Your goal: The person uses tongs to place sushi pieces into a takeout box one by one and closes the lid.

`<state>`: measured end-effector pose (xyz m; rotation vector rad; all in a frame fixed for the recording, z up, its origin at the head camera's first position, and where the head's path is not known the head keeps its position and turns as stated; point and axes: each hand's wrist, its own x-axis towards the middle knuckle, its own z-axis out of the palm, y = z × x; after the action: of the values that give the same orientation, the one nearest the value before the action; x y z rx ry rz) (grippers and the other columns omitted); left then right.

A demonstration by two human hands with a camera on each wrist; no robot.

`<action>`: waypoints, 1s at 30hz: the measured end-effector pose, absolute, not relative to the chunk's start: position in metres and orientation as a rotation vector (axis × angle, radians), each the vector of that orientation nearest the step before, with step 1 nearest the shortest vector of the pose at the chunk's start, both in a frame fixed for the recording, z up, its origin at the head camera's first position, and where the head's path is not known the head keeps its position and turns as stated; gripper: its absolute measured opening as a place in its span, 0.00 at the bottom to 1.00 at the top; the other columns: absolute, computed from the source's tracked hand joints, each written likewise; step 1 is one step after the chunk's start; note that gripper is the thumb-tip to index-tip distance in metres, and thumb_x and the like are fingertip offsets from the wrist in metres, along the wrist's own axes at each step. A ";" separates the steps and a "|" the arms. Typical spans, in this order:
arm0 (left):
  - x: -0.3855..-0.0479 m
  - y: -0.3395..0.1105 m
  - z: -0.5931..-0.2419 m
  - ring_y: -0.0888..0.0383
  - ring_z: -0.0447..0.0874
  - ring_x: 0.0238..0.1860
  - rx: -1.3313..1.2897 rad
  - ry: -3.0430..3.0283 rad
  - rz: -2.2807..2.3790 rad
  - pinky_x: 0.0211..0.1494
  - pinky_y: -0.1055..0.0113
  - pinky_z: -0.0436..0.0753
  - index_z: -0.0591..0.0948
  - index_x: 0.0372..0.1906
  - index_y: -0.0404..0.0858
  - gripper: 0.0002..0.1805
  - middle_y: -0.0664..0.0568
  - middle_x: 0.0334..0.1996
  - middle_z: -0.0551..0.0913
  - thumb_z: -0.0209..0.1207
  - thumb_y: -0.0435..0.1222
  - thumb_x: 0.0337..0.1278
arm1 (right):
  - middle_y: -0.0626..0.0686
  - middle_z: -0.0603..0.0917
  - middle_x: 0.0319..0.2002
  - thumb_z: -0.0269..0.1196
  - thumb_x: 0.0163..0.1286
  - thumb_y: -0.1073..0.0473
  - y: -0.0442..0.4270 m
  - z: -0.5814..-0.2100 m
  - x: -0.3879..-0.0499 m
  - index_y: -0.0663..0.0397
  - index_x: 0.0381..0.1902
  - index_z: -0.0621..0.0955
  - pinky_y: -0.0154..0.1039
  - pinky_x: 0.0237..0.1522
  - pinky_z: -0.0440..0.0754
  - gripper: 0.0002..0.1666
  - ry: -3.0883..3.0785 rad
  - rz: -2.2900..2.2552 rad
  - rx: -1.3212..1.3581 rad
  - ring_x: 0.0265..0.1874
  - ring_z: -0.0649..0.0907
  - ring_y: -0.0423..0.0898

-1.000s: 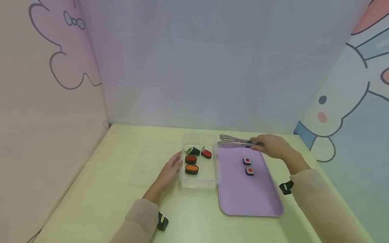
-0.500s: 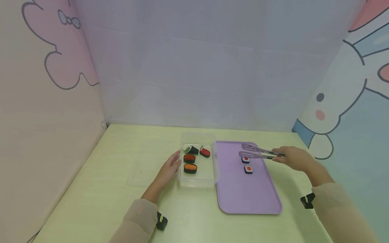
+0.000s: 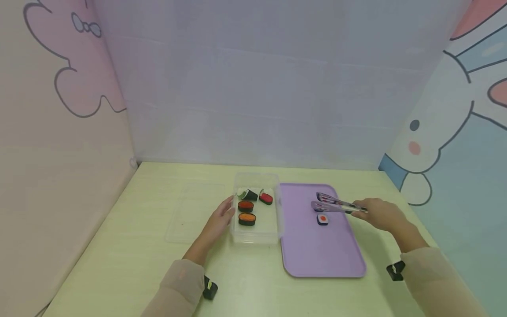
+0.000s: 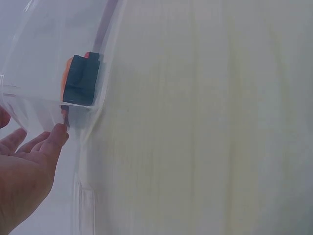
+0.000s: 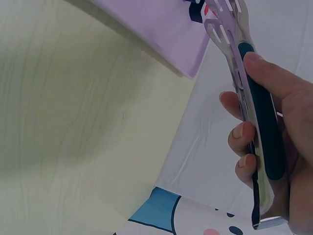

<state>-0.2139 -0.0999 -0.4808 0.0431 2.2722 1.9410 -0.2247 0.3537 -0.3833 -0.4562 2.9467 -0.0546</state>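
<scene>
My right hand (image 3: 378, 213) grips metal tongs (image 5: 259, 112) with dark green handle grips, thumb on one arm and fingers on the other. Over the purple tray (image 3: 317, 259), the slotted tong heads straddle the farther sushi roll (image 5: 196, 11), partly hiding it; whether they touch it is unclear. The nearer sushi roll (image 3: 322, 219), white with an orange-red centre, lies just in front. My left hand (image 3: 217, 222) rests its fingers against the left wall of a clear plastic box (image 3: 257, 237). Inside are orange-topped sushi (image 3: 247, 219), red-topped sushi (image 3: 245, 206) and other pieces.
A clear flat lid (image 3: 194, 215) lies on the pale yellow table (image 3: 130, 246) left of the box. The tray's left edge adjoins the box. Behind the table stands a pale cloth wall (image 3: 253, 97); cartoon-printed panels (image 3: 447, 145) flank the sides.
My right hand has moved the tongs right and toward me, from above the tray's far left corner down around the farther roll. My left hand stays at the box.
</scene>
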 end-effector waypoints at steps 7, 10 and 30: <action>-0.214 -0.101 -0.482 0.43 0.56 0.71 0.050 2.279 1.936 0.70 0.48 0.62 0.58 0.76 0.42 0.28 0.40 0.73 0.59 0.46 0.40 0.76 | 0.67 0.81 0.49 0.61 0.69 0.46 0.352 -0.386 -0.227 0.64 0.57 0.80 0.60 0.36 0.80 0.29 2.972 -0.013 -0.528 0.45 0.81 0.66; -0.208 -0.101 -0.469 0.41 0.55 0.71 0.056 2.291 1.912 0.70 0.47 0.61 0.57 0.76 0.39 0.28 0.38 0.72 0.59 0.45 0.39 0.76 | 0.66 0.82 0.47 0.62 0.69 0.47 0.350 -0.384 -0.229 0.64 0.56 0.80 0.58 0.34 0.80 0.28 2.988 -0.020 -0.549 0.43 0.82 0.65; -0.214 -0.100 -0.479 0.42 0.58 0.71 0.017 2.255 1.955 0.68 0.48 0.66 0.59 0.76 0.42 0.28 0.39 0.72 0.59 0.46 0.39 0.76 | 0.61 0.82 0.51 0.62 0.70 0.48 0.276 -0.336 -0.242 0.61 0.60 0.79 0.59 0.46 0.79 0.27 3.005 -0.133 -0.726 0.48 0.81 0.61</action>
<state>-0.2139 -0.0996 -0.4789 0.0169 2.2552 1.9546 -0.2422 0.2765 -0.3364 -0.7260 3.0049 -0.1332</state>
